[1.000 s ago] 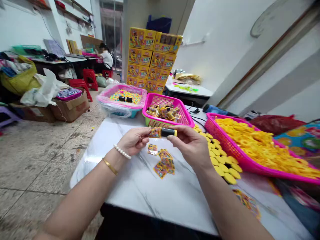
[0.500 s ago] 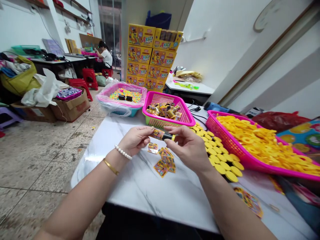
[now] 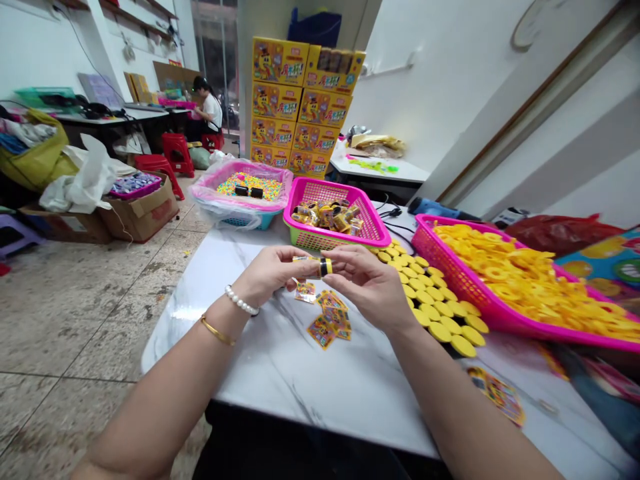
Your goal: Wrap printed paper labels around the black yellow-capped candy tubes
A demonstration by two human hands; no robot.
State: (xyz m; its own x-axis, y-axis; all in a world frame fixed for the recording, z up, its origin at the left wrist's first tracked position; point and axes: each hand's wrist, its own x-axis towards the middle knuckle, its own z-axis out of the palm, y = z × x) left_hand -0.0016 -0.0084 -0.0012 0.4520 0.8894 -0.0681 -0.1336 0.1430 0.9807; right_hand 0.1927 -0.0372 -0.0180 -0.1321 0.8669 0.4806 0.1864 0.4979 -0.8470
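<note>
Between my hands, above the white marbled table (image 3: 270,373), is a small black cylinder with a yellow end (image 3: 325,267). A shiny printed sleeve (image 3: 304,268) lies around its left part. My left hand (image 3: 265,275) is closed, thumb and fingers pinching the sleeved part. My right hand (image 3: 373,285) has thumb and fingers curved about the yellow end; its palm side is partly hidden. Below them lie a loose printed sleeve (image 3: 305,292) and a small pile of flat printed sleeves (image 3: 330,319).
Yellow-topped cylinders (image 3: 439,309) stand in rows at the right, beside a pink basket of yellow rings (image 3: 425,257). A pink basket of wrapped cylinders (image 3: 373,230) and a bead-filled basket (image 3: 197,190) stand at the back. Yellow cartons (image 3: 277,100) rise behind; a person (image 3: 213,110) sits far off.
The black cylinder has gone further left into the printed sleeve, so less black shows. My right hand has moved left, nearer my left hand, and its fingers sit further toward the yellow end.
</note>
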